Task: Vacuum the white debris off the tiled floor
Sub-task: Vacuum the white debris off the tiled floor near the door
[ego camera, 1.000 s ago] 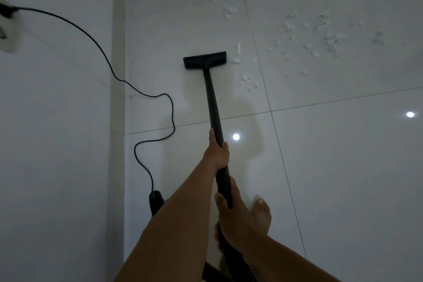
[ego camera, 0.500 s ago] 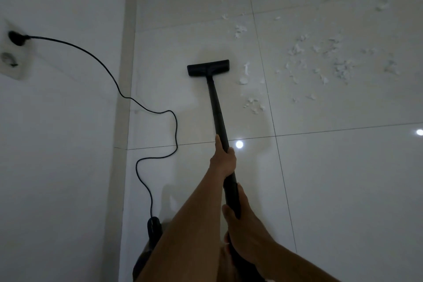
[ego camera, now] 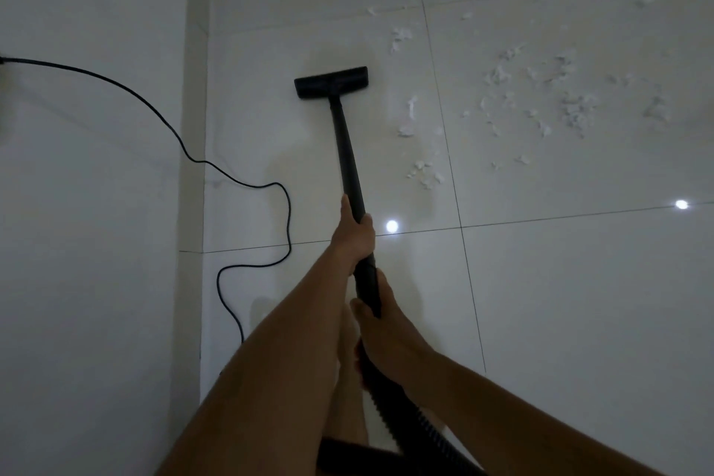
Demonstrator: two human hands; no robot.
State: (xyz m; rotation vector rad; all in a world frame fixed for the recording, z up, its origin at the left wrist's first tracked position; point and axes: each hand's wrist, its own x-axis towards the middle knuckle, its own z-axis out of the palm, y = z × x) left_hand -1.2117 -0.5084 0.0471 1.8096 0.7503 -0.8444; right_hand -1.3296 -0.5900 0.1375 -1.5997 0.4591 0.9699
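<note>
Dim room, glossy pale tiled floor [ego camera: 541, 321] meeting a plain wall [ego camera: 89, 243] on the left, with a black cord [ego camera: 185, 151] looping down the wall and out across the tiles. Bright spot of lamp reflection [ego camera: 391, 226] just right of the forward hand.

Both hands closed round the black vacuum tube [ego camera: 347, 151]. Left hand [ego camera: 353, 234] farther forward, wrapped round the middle of the tube. Right hand [ego camera: 380, 325] nearer the body, gripping the thicker end near where the ribbed hose [ego camera: 409, 433] comes away. Long axis of the tube running almost straight ahead from the hands, leaning slightly left toward its far end, and finishing in the flat vacuum head [ego camera: 331, 82] set crosswise on the floor.

White debris [ego camera: 572, 112] lying ahead and to the right of the hands. Nearest scraps just beside the tube on its right, beyond the left hand. Thickest scatter farther right across the grout line, well apart from the head, with more toward the top edge. Head resting on bare tile, left of every visible scrap, touching none.

Judging from that, next stroke likely a swing of the head rightward, pivoted at the right hand and steered by the left, the nearer one to the head. Most of the job yet to do. Worth minding that light scraps may be pushed along rather than sucked up.
</note>
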